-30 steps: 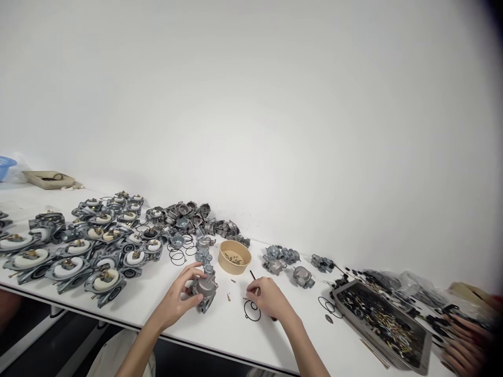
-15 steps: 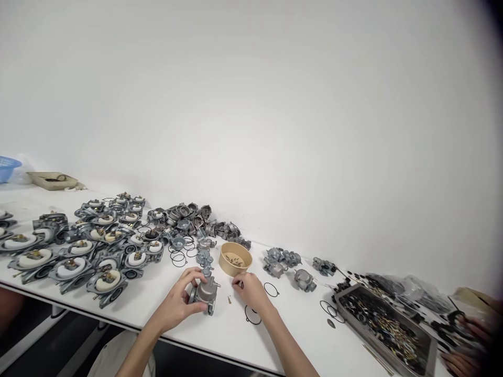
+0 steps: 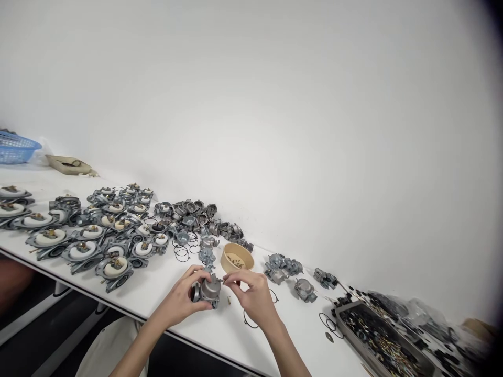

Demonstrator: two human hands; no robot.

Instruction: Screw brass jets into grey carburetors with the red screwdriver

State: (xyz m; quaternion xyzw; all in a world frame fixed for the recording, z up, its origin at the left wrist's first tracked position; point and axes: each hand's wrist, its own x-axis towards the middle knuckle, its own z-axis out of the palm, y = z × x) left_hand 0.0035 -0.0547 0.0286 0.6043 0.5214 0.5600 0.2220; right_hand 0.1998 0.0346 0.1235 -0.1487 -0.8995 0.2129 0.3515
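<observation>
A grey metal carburetor [image 3: 212, 287] stands near the table's front edge. My left hand [image 3: 181, 297] wraps round it from the left, thumb in front and fingers behind. At the carburetor's right side, my right hand [image 3: 253, 294] pinches something too small to make out, its fingertips close to the body. Just behind that hand is a round tan bowl [image 3: 224, 260] with several small screw-like pieces in it. A small brass-coloured part [image 3: 229, 300] lies on the table between my hands. Partly under my right wrist is a black rubber ring [image 3: 245, 320].
To the left spread many carburetors with white floats [image 3: 84, 250]. A heap of grey metal parts [image 3: 192, 212] lies behind. More carburetors [image 3: 305, 289] sit to the right, near a metal tray [image 3: 346, 327] of small parts. A blue basket [image 3: 18, 149] stands far left.
My right hand has moved from beside the bowl left to the carburetor's side. The carburetor has turned slightly in my left hand. The camera view has shifted, and a person's hand at far right has left view.
</observation>
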